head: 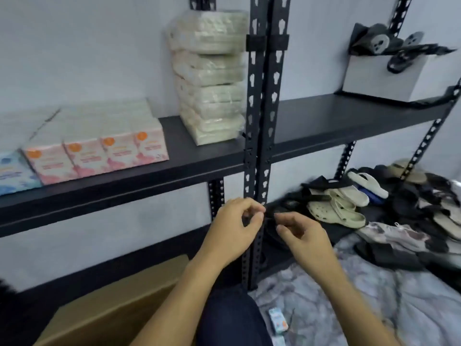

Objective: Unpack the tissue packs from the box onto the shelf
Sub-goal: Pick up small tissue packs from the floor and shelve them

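**Tissue packs shelved, hands idle at the upright**

On the black shelf (199, 156), wrapped stacks (209, 78) and pink tissue packs (99, 148) sit beside the cardboard box (112, 303). They look light, soft and film-slick; a grip on opposite sides suits. The left hand (234, 228) and right hand (301, 236) hover, fingers loosely curled, holding nothing discernible.

A pale grey wall (87, 46) backs black slotted metal uprights (264, 108). The floor (374, 295) seems covered by patterned grey cloth.
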Motion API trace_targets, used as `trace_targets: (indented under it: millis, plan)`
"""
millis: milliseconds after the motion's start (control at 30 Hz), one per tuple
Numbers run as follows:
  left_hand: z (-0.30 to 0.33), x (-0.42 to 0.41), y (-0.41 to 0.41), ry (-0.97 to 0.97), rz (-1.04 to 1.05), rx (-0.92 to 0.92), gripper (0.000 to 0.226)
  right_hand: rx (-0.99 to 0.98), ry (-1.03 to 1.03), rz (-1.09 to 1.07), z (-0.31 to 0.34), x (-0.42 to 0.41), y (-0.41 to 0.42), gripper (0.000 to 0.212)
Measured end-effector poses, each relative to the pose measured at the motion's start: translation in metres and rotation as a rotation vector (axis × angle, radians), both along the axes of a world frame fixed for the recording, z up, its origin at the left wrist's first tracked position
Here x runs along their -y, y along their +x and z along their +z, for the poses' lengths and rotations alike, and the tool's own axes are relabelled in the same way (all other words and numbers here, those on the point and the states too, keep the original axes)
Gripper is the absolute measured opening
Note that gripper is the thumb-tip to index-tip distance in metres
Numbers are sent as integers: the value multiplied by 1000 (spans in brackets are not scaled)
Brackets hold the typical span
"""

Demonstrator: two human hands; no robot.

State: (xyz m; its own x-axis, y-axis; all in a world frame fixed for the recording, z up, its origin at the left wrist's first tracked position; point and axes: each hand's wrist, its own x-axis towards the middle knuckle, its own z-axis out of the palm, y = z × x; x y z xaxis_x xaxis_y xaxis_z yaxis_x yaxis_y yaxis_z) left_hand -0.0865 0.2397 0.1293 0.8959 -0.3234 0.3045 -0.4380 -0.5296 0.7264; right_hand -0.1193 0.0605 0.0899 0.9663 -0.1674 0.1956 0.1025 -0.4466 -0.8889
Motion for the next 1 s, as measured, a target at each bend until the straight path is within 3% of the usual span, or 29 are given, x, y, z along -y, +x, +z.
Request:
trace_targets:
  millis: [167, 433, 600, 800, 1000]
  plan:
    - [-63, 77, 13, 33, -90, -263, 15, -189, 15, -134, -91, 72, -20, 17]
    - [-178, 151, 49, 285, -44, -595, 21, -520, 59, -250, -214, 111, -25, 18]
    - [-277, 161, 49, 525, 81, -746, 25, -692, 61, -283, -284, 116, -9, 22]
    - [-397, 135, 17, 511, 300, -1071, 37, -815, 18, -284, -357, 111, 13, 33]
    - [-461, 133, -3, 577, 359, -1174, 51, -931, -68, -183, -424, 93, 35, 41]
